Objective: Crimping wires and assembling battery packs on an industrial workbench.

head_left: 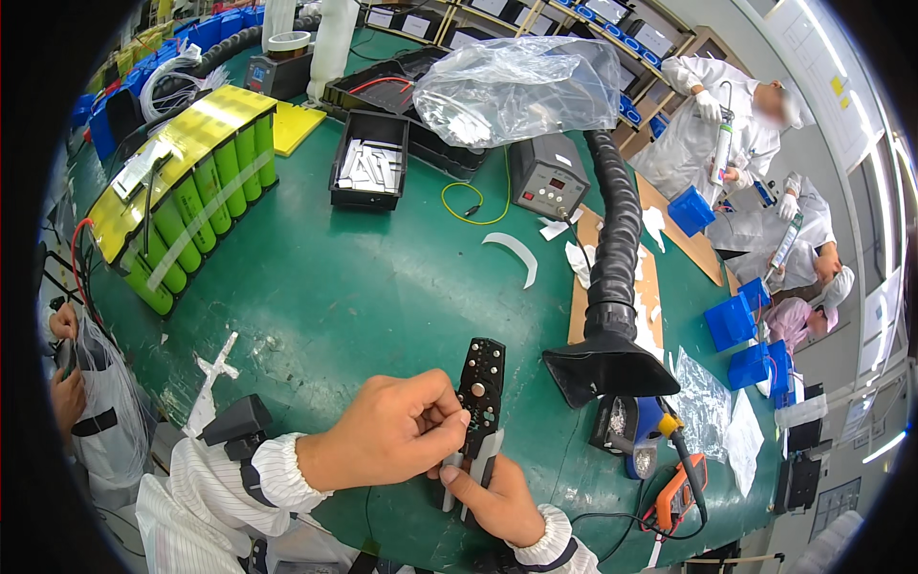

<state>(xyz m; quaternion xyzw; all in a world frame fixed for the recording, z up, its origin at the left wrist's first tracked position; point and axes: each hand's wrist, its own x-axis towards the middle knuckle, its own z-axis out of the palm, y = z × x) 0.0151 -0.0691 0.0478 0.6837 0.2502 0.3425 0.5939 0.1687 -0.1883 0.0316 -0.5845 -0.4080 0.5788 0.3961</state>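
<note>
My right hand (pixel 500 499) is wrapped round the grey handles of black wire strippers (pixel 485 368), whose flat head points away from me over the green table. Close against the tool's left side, my left hand (pixel 392 429) is closed in a pinch, thumb to fingertips. Whatever it pinches, if anything, is too small or hidden to make out. The left fingers cover part of the tool's middle. A black fume extraction hose (pixel 612 277) ends in a wide nozzle just right of the strippers.
A green-celled battery pack (pixel 196 206) stands at the left. Beyond are a black bin of white strips (pixel 370 167), a soldering station (pixel 548 174) and a plastic bag (pixel 521 91). An orange multimeter (pixel 674 497) and soldering iron (pixel 674 430) sit at right. Other people work on both sides.
</note>
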